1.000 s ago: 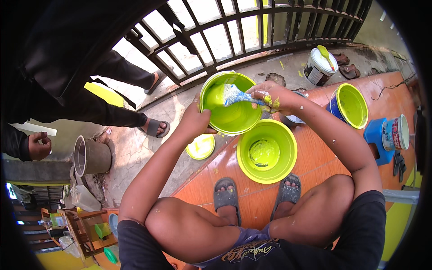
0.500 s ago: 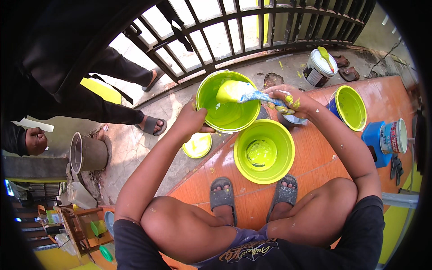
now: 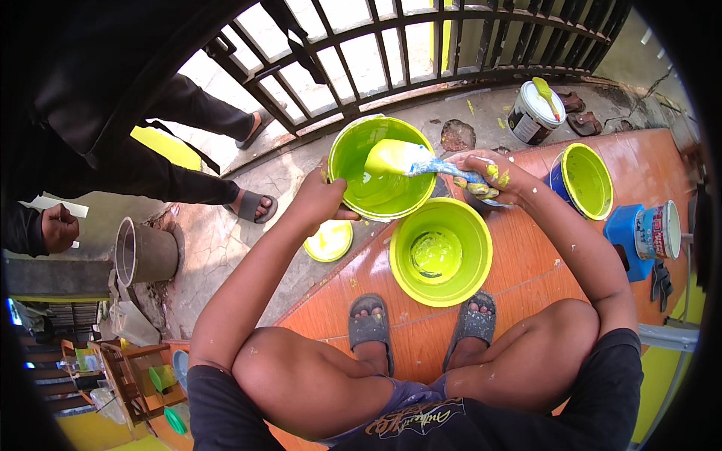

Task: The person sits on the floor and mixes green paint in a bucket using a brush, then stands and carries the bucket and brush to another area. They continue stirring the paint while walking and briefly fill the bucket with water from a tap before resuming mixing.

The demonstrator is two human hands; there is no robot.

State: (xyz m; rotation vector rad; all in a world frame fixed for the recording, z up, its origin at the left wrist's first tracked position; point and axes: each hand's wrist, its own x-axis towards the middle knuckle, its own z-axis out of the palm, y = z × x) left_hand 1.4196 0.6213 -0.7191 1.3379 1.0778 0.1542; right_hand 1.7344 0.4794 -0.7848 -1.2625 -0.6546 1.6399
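Note:
My left hand (image 3: 325, 197) grips the near-left rim of a yellow-green paint bucket (image 3: 348, 154), which is tilted so its mouth faces me. In my right hand (image 3: 495, 176), with paint-smeared fingers, is the blue handle of a paintbrush (image 3: 389, 157). The brush's broad head, coated in yellow-green paint, is over the mouth of the tilted bucket. Just below stands a second yellow-green bucket (image 3: 480, 263), with wet paint on its bottom. A round paint-covered lid (image 3: 329, 240) lies left of it. Part of a small container under my right hand is hidden.
To the right stand a blue bucket with a yellow-green inside (image 3: 588, 180) and a blue container (image 3: 626, 242). A white tub (image 3: 535, 113) with a yellow-green brush on top is near the gate (image 3: 361, 105). Another person (image 3: 188, 169) stands left, beside a grey bucket (image 3: 154, 254).
The paintbrush and my right hand have shifted slightly to the right. The tilted bucket has risen a little in my left hand.

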